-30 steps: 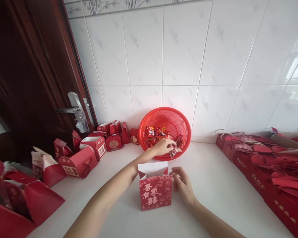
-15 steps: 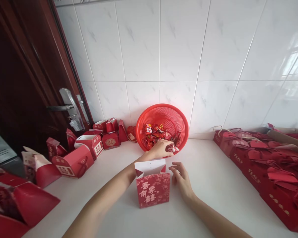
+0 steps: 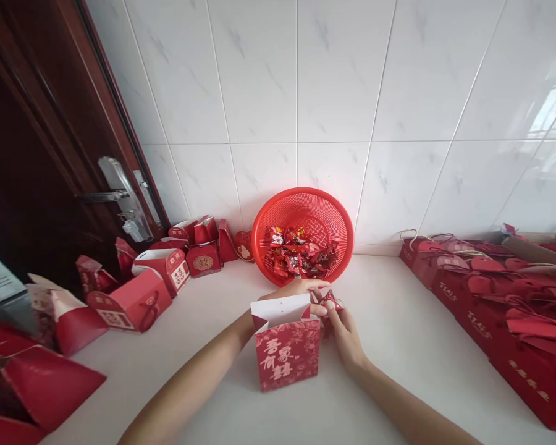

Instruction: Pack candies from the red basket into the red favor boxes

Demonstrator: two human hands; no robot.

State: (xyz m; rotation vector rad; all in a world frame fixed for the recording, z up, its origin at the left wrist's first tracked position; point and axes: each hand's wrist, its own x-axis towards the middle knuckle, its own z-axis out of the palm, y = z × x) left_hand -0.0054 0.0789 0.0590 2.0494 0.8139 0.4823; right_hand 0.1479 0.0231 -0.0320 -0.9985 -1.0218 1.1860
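A red gift box (image 3: 287,355) with pale characters stands upright before me, its white-lined top open. Just behind its right corner, my left hand (image 3: 301,288) and my right hand (image 3: 345,330) meet around a red wrapped candy (image 3: 332,300). The fingertips of both hands are closed on it. More red wrapping shows below, between the right hand and the box, but I cannot make out how many pieces there are. The box hides part of my left hand. Beyond the hands, a red plastic basket (image 3: 303,193) leans against the wall with several wrapped candies (image 3: 294,262) inside.
Several red gift boxes (image 3: 134,296) stand in a curved row at the left, beside a dark door (image 3: 37,154) with a metal handle. On the right, rows of closed red boxes with cord handles (image 3: 482,309) sit together. White tile (image 3: 333,93) backs the white tabletop (image 3: 204,408).
My left hand has come back from the basket's front rim with the candy. My right hand has closed in beside it, and both now touch the candy. The view has shifted slightly.
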